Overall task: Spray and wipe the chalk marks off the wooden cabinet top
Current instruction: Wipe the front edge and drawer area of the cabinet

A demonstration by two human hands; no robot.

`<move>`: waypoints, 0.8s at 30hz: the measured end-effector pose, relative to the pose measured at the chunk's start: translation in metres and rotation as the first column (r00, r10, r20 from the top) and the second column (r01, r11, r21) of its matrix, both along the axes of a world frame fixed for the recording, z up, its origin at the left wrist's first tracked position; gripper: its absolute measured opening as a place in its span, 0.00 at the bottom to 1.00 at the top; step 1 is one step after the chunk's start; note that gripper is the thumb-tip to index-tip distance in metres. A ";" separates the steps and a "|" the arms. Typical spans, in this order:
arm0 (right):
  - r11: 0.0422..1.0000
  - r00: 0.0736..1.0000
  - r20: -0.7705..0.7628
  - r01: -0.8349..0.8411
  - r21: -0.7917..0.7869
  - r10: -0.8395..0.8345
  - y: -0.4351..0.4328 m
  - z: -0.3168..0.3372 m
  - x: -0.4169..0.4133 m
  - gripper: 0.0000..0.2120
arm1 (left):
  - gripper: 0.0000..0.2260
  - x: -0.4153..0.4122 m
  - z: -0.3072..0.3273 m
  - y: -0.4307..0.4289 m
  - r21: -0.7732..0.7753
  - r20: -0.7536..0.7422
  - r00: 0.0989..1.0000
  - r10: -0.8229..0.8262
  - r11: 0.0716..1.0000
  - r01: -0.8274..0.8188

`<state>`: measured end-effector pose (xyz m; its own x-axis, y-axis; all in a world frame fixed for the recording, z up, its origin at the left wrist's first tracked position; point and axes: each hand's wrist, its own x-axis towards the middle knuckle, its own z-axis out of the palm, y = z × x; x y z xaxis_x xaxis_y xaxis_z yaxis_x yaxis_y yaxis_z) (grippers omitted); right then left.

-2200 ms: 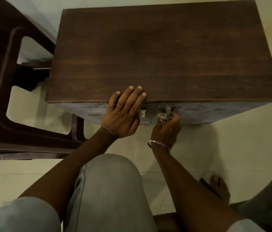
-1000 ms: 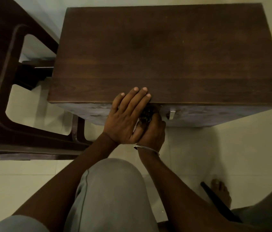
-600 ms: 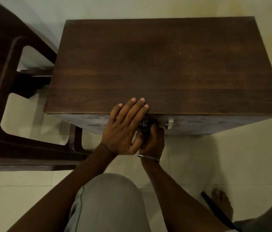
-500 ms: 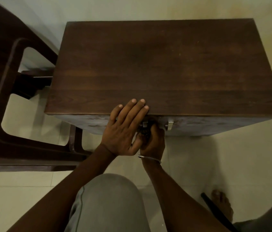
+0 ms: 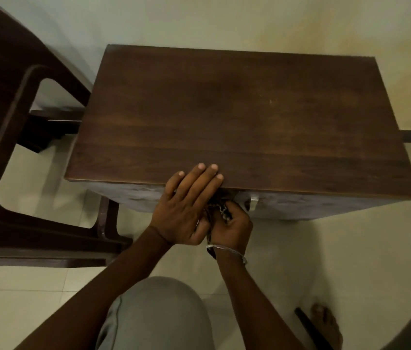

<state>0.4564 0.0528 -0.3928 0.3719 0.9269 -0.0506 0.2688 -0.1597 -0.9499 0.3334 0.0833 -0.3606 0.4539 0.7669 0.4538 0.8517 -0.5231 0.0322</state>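
The dark wooden cabinet top [image 5: 237, 117] fills the middle of the head view, and I make out no chalk marks on it. My left hand [image 5: 186, 210] lies flat with straight fingers over the cabinet's front edge. Just right of it, under the edge, my right hand [image 5: 232, 226] is curled round a small bunch of keys on a chain [image 5: 223, 210] at the cabinet front. A metal handle [image 5: 253, 203] sticks out to the right of the keys. No spray bottle or cloth is in view.
A dark wooden chair [image 5: 5, 122] stands close to the cabinet's left side. My knee in grey cloth [image 5: 154, 314] is below the hands. A bare foot [image 5: 325, 324] and a dark stick [image 5: 310, 329] lie on the pale tiled floor at lower right.
My right hand moved left from the metal handle to the spot beside my left hand and now holds the keys there. The view has pulled back from the cabinet.
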 end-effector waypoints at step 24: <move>0.999 0.976 0.212 -0.037 -0.039 0.044 0.007 0.007 0.010 0.19 | 0.31 0.002 -0.002 0.002 0.018 -0.012 1.000 0.009 1.000 -0.009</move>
